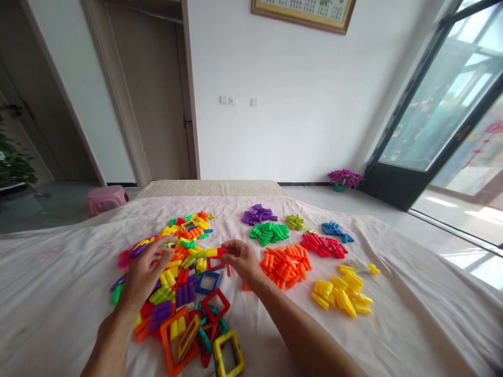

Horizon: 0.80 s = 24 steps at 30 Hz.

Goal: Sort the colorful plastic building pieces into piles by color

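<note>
My right hand [243, 261] pinches the red end of a plastic stick chain [212, 252] between thumb and fingers. Yellow and lime pieces seem to continue from that end toward the left, over the mixed pile. My left hand [146, 268] hovers at the left side of the mixed pile of plastic building pieces [184, 262], its fingers stretched and slightly apart, with nothing visible in them. Square frame pieces lie at the near end of that pile, among them a blue frame [208, 283], a red frame [216, 306] and a yellow frame [228, 353].
Right of my hands are single-colour heaps: orange [286, 266], green [269, 233], purple [258, 214], lime [295, 222], red [324, 245], blue [337, 231] and yellow [343, 292]. A wrinkled pale cloth [412, 309] covers the table. A pink stool [107, 199] stands beyond its left edge.
</note>
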Each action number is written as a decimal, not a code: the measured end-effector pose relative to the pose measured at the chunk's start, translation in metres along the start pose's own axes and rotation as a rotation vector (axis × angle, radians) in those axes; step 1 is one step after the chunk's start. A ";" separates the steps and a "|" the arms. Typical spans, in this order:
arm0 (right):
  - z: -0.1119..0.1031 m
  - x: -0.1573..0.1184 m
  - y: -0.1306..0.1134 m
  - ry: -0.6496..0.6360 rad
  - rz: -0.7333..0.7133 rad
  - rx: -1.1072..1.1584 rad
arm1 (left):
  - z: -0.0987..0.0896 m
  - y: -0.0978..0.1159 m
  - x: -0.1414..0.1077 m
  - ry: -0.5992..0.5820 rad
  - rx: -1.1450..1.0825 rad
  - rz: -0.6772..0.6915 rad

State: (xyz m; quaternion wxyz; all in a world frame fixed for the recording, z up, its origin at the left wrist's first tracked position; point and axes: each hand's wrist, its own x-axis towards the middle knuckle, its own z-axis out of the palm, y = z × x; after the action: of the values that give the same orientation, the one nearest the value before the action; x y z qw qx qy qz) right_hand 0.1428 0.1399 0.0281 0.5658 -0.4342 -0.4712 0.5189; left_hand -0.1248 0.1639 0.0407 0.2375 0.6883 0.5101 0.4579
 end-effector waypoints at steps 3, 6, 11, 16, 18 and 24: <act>0.012 -0.009 -0.008 -0.037 0.013 0.086 | 0.025 0.018 0.001 -0.237 -0.039 0.063; 0.016 -0.016 -0.012 -0.072 0.020 0.140 | 0.043 0.027 -0.004 -0.277 -0.038 0.060; -0.026 -0.021 -0.023 0.033 -0.028 0.083 | 0.055 0.020 -0.009 -0.270 -0.044 -0.140; -0.132 -0.029 -0.052 0.309 -0.169 -0.339 | 0.066 0.013 -0.011 -0.305 -0.258 -0.276; -0.181 -0.035 -0.061 0.466 -0.161 -0.574 | 0.071 0.018 -0.014 -0.308 -0.352 -0.280; -0.297 -0.051 -0.069 0.720 -0.044 -1.164 | 0.078 0.041 -0.023 -0.343 -0.611 -0.340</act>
State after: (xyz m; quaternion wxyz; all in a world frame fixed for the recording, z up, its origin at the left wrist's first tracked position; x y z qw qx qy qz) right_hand 0.4462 0.0830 0.0385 0.3722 -0.8034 -0.4648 -0.0073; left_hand -0.0380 0.1383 0.0279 0.5860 0.5579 0.4099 0.4212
